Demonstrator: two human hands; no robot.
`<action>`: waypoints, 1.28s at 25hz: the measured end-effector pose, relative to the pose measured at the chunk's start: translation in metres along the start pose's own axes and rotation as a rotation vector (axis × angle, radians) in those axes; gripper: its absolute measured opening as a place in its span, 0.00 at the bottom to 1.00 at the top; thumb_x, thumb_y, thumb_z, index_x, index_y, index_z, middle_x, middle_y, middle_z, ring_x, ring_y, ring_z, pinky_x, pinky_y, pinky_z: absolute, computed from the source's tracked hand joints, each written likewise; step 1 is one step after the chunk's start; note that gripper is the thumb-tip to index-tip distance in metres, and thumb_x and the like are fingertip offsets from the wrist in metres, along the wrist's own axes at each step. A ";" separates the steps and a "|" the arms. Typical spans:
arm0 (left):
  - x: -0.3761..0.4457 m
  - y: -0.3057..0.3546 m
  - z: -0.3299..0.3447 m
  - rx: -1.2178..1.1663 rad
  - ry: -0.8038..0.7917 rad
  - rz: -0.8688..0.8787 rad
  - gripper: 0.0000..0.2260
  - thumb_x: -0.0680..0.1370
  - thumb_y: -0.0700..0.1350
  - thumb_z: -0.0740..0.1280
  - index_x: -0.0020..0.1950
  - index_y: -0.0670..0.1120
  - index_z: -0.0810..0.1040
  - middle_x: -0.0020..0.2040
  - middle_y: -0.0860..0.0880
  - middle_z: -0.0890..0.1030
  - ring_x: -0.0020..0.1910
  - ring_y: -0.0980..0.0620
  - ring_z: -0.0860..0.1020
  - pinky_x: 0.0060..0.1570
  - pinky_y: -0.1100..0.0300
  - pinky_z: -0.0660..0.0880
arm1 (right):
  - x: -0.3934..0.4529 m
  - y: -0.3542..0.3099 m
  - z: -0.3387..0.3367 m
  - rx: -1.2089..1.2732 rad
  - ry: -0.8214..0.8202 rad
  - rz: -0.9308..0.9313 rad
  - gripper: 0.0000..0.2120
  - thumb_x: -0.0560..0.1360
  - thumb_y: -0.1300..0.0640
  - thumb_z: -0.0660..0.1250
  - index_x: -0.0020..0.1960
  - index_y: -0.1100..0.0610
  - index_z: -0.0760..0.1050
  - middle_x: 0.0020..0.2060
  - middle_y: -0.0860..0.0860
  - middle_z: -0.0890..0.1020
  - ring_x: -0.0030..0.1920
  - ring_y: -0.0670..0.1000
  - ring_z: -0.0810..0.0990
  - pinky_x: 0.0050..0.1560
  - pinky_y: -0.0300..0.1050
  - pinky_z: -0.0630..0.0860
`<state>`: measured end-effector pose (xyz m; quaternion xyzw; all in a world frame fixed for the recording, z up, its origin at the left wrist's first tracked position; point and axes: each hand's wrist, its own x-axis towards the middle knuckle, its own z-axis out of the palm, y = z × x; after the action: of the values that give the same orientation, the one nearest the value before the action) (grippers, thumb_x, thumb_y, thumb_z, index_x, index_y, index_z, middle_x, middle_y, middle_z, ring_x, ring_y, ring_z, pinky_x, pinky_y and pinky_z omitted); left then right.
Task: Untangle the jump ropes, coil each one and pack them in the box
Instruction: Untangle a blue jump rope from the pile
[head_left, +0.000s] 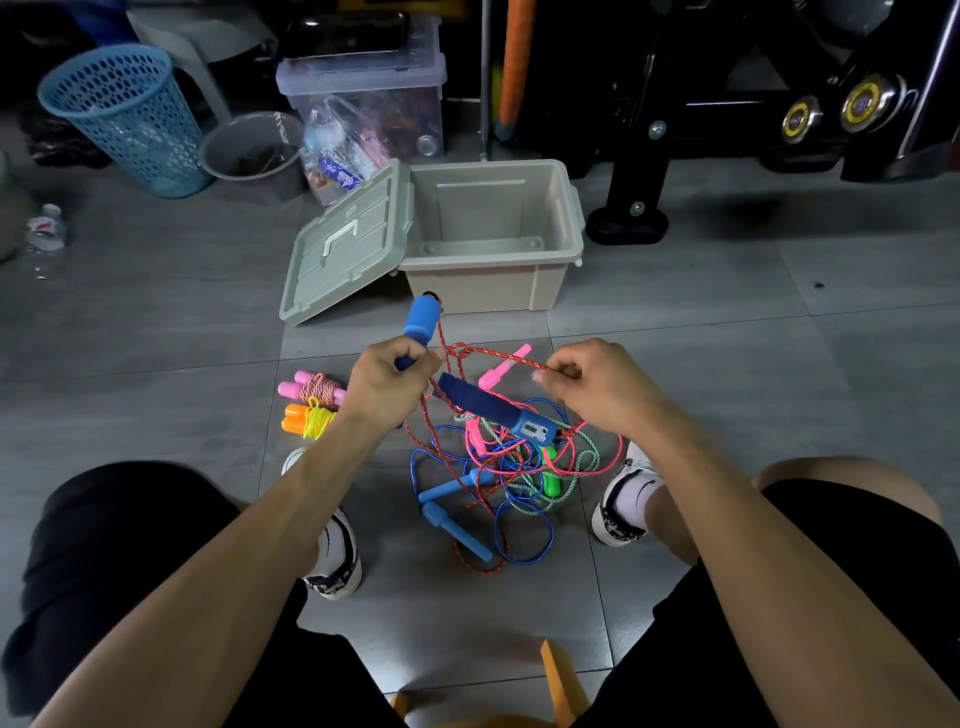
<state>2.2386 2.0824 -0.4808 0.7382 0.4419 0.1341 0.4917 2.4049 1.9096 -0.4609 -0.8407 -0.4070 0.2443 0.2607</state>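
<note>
1. The left hand (387, 382) grips a blue handle (420, 323) of the red rope (488, 354).
2. The right hand (597, 387) pinches that rope; pulling hard may tighten its knot.
3. The tangle (501, 473) lies on the floor, before the open box (493, 280).

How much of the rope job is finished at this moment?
Done: two coiled ropes lie on the floor. In hand: left hand grips a blue handle, right hand pinches its red rope. Left: the tangle, and the box is empty.
</note>
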 end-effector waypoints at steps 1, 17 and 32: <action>0.001 -0.001 -0.002 0.017 0.013 -0.008 0.11 0.77 0.50 0.68 0.38 0.45 0.76 0.27 0.53 0.70 0.24 0.56 0.70 0.28 0.61 0.73 | 0.000 0.001 0.000 0.002 0.005 -0.002 0.13 0.78 0.51 0.67 0.36 0.53 0.78 0.30 0.53 0.80 0.30 0.50 0.72 0.31 0.41 0.66; 0.014 -0.014 -0.022 0.088 0.093 0.022 0.12 0.76 0.52 0.70 0.37 0.47 0.77 0.28 0.50 0.71 0.26 0.51 0.69 0.30 0.54 0.72 | 0.000 0.000 -0.008 0.004 0.229 -0.074 0.20 0.78 0.52 0.66 0.28 0.43 0.68 0.20 0.49 0.67 0.25 0.49 0.66 0.28 0.43 0.62; -0.024 0.038 -0.019 -0.028 -0.176 0.273 0.05 0.77 0.45 0.70 0.41 0.49 0.81 0.39 0.41 0.78 0.31 0.52 0.71 0.32 0.58 0.73 | 0.004 -0.017 -0.002 0.434 -0.102 -0.019 0.07 0.67 0.40 0.68 0.44 0.38 0.79 0.32 0.43 0.82 0.33 0.45 0.81 0.40 0.48 0.78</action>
<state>2.2324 2.0703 -0.4343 0.7935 0.2908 0.1405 0.5159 2.3992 1.9215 -0.4499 -0.7475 -0.3654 0.3660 0.4169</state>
